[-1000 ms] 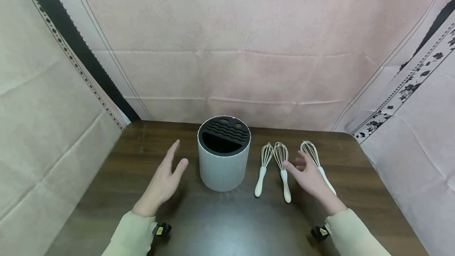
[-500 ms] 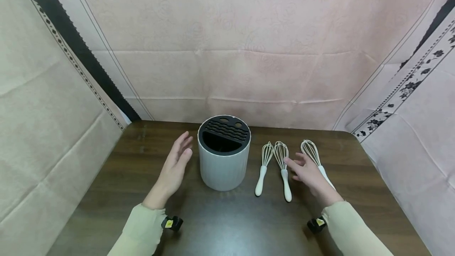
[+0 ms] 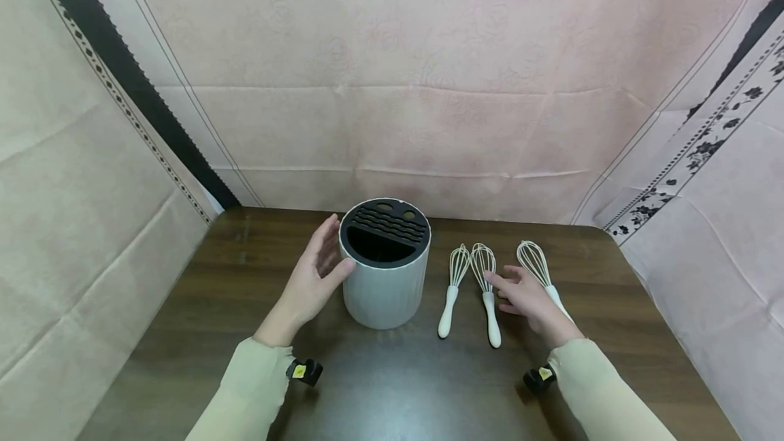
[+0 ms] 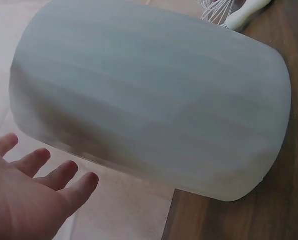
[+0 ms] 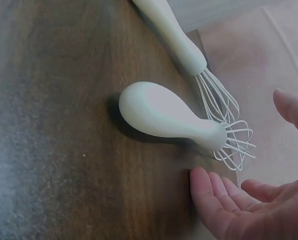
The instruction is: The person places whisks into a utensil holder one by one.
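Observation:
A light grey cylindrical utensil holder (image 3: 384, 298) with a black slotted lid (image 3: 386, 223) stands upright at the back of the table. At its left side is my left hand (image 3: 312, 284), fingers spread and thumb toward its front; in the left wrist view the fingertips (image 4: 83, 187) look just apart from its wall. To the right lie three white whisks: a left whisk (image 3: 448, 308), a middle whisk (image 3: 492, 322) and a right whisk (image 3: 534, 260). My right hand (image 3: 529, 299) hovers between the middle and right ones, holding nothing, partly covering the right whisk's handle.
The dark wooden table (image 3: 367, 393) ends just behind the holder. A pale pink cloth (image 3: 392, 128) hangs at the back, with more cloth on both sides. Each wrist wears a small black camera.
My left hand has moved right and a little farther away, up to the holder's side. My right hand has shifted slightly left toward the middle whisk. Holder and whisks stay put.

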`<state>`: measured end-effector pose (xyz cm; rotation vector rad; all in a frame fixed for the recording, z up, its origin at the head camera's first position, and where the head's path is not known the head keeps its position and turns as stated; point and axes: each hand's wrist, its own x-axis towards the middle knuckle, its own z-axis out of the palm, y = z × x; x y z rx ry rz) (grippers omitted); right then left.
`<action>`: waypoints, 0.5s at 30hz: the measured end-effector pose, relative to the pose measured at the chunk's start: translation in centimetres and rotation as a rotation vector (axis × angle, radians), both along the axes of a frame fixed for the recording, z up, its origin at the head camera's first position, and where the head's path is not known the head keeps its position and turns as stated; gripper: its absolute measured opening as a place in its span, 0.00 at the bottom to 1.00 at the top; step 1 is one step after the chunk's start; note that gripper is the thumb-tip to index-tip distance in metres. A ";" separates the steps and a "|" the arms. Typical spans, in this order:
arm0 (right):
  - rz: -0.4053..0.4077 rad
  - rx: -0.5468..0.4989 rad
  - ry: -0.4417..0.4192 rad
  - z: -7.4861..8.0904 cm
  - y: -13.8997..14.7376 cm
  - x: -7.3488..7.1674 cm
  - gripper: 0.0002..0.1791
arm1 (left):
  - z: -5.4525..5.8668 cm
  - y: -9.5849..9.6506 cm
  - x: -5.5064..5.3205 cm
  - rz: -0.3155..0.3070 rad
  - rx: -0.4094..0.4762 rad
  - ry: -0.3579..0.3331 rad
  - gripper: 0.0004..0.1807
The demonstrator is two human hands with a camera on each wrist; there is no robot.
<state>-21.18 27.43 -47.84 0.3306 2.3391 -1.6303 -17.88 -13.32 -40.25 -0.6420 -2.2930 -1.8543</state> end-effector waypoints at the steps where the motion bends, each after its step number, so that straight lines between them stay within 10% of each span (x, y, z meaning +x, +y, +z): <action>1: 0.000 -0.004 -0.003 0.0 0.0 -0.1 0.59 | 0.3 0.1 0.1 -0.004 -0.009 0.001 0.40; 15: -0.009 -0.008 -0.036 -0.3 0.0 -0.8 0.50 | 1.3 1.3 0.8 0.024 -0.090 -0.058 0.44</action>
